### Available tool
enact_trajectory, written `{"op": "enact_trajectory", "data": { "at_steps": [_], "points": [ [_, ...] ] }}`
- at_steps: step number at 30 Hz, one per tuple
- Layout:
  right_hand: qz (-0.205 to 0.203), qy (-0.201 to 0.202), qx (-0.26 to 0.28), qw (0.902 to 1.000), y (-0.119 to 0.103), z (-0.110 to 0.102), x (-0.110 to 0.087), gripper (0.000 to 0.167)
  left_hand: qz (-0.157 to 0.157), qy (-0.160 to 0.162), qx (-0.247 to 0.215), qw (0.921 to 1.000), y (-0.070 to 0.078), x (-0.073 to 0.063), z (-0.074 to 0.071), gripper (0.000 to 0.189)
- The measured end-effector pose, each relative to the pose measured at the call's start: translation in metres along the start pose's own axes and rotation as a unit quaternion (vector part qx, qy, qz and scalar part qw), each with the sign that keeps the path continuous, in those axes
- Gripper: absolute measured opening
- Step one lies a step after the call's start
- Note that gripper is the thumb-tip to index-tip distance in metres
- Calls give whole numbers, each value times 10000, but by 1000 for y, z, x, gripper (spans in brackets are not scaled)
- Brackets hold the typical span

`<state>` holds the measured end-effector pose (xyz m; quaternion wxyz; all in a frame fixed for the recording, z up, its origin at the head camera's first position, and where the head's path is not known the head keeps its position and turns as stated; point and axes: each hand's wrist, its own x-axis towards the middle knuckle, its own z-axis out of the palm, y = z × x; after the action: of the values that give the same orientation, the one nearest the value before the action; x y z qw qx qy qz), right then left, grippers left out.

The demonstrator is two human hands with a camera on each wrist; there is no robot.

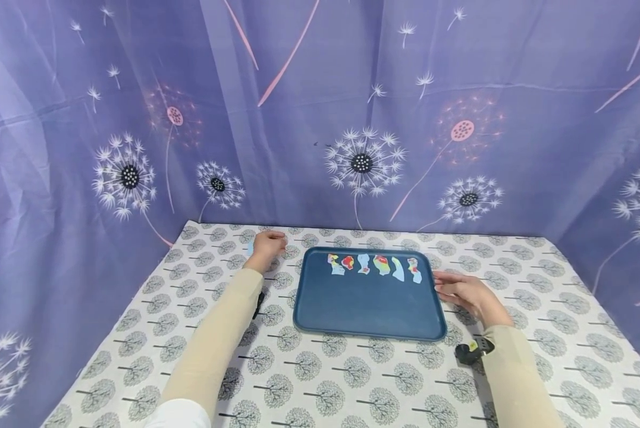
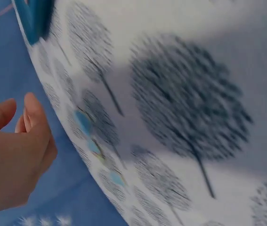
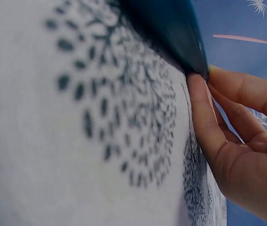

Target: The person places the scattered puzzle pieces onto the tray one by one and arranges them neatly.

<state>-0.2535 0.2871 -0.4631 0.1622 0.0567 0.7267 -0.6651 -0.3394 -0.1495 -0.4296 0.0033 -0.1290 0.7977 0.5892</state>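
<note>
On the desk (image 1: 384,380), seen from the head, six coloured pieces (image 1: 381,265) line the tray (image 1: 368,309), seemingly spaced for separateness. Left wrist: the left hand (image 2: 20,155), loosely curved, holds nothing visible near blue pieces (image 2: 82,121). Right wrist: the right hand (image 3: 246,157) pinches the tray's edge, probably steadying it.

The tray (image 1: 370,309) lies on the worktop (image 1: 347,353), six flat pieces (image 1: 382,266) in a row inside it along the side farthest from the person. Out past its left side, apart from it, is the left hand (image 1: 268,246), with small scraps (image 2: 82,121) on the worktop nearby; the right hand (image 1: 467,294) touches its right edge. Curtain (image 1: 298,148) hangs behind and at both sides
</note>
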Motion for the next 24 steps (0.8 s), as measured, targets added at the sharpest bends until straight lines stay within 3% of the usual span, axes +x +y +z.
{"op": "enact_trajectory", "data": {
  "at_steps": [5, 11, 16, 24],
  "points": [
    [-32, -1, 90, 10000, 1, -1, 0, 64, -50, 387, 167, 9991, -7, 3, -11, 34],
    [-56, -15, 190, 9998, 2, -2, 1, 64, -218, 549, 915, 9940, -18, 7, -17, 35],
    [-67, -52, 190, 9998, 2, -1, 2, 65, -357, 451, 1325, 9895, -25, 12, -19, 40],
    [-88, -91, 207, 9997, 2, -3, 2, 65, -167, 11, 1664, 9859, -27, 17, -20, 51]
  ]
}}
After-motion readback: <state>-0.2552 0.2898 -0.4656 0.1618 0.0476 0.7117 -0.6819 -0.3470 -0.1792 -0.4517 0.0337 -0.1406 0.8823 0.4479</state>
